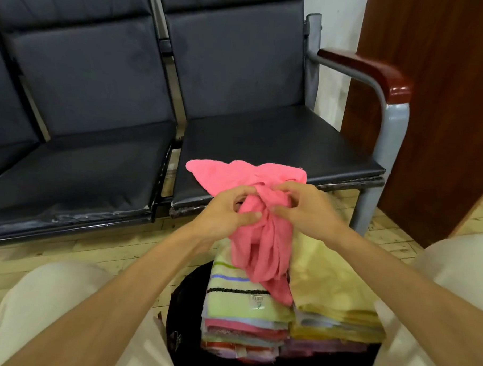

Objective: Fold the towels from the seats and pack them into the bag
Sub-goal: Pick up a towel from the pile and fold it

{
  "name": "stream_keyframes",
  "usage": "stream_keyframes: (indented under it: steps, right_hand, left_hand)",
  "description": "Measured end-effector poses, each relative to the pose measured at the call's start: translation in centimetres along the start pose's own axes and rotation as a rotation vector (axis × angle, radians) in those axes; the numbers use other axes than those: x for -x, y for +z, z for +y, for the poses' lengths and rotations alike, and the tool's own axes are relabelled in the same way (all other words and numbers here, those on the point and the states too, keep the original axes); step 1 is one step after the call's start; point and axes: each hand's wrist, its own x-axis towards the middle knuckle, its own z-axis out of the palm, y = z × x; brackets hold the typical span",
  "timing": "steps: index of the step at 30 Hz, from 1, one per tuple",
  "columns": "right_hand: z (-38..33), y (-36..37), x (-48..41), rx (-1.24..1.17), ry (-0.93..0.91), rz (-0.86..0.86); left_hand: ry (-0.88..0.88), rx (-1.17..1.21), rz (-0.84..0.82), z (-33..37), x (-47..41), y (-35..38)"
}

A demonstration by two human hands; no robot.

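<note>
A crumpled pink towel hangs in the air between both hands, above the bag. My left hand pinches its left side and my right hand grips its right side. Its upper corners spread over the front edge of the right seat. Below, between my knees, a black bag holds two stacks of folded towels: a striped green one tops the left stack and a yellow one tops the right.
A row of dark padded seats fills the back, with a grey metal frame and a red-brown armrest at the right. A brown wooden panel stands at far right. The floor is light wood. My knees flank the bag.
</note>
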Motion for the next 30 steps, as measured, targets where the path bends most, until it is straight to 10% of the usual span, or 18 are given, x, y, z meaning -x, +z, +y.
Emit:
stream_keyframes:
  steps: [5, 12, 17, 23, 30]
  right_hand:
    - [0.6, -0.7, 0.2, 0.108, 0.004, 0.026]
    - [1.9, -1.5, -1.3, -1.108, 0.53, -0.027]
    - [1.4, -1.6, -1.2, -1.272, 0.596, -0.034]
    - [0.7, -1.0, -1.0, -0.9, 0.432, -0.059]
    - [1.1, -2.0, -0.4, 0.399, 0.044, -0.016]
  left_hand:
    - [-0.072, 0.086, 0.199, -0.5, 0.1, -0.6]
    - [-0.348, 0.424, 0.313, -0.2, -0.4, -2.1]
    - [-0.563, 0.485, 0.005, -1.0, 0.1, -2.2]
    - [-0.669, 0.193, -0.227, -3.5, 0.5, -1.2]
    - [-0.549, 0.188, -0.143, -2.3, 0.3, -0.7]
